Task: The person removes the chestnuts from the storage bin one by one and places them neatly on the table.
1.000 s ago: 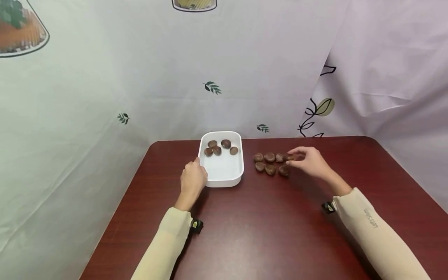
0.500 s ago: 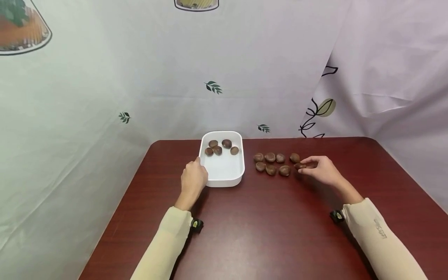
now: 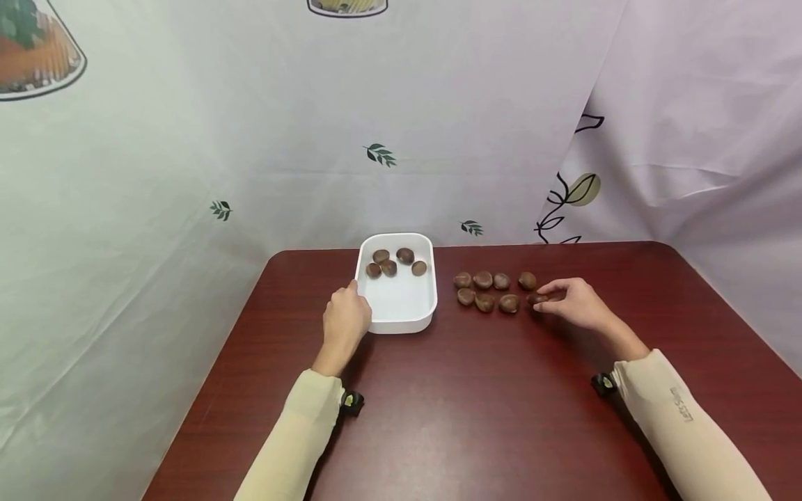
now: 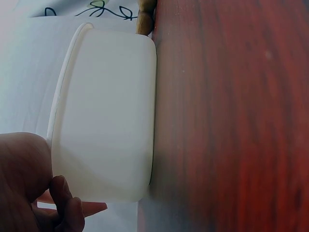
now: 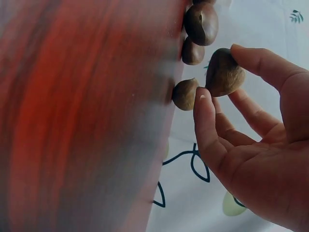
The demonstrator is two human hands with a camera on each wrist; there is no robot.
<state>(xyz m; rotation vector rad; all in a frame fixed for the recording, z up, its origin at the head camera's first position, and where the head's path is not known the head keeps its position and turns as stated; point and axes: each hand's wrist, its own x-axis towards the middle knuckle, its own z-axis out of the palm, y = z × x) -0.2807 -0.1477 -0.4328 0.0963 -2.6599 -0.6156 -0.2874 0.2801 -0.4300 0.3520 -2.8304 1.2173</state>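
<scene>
My left hand grips the near left side of a white rectangular tray. In the left wrist view the tray's side wall fills much of the picture, and fingers curl at its end. Several brown chestnuts lie inside, towards the back. To the right of the tray my right hand pinches a chestnut between thumb and fingertip. That chestnut is at the right end of the front row. Just behind it lies another chestnut, apart from the fingers.
Two short rows of chestnuts lie on the dark red table, between the tray and my right hand. A pale printed cloth hangs behind the table. Both wrists wear small black cameras.
My right hand has let go of a chestnut at the back row's right end. It has moved nearer and rightward, and now holds another chestnut. The left hand has stayed on the tray.
</scene>
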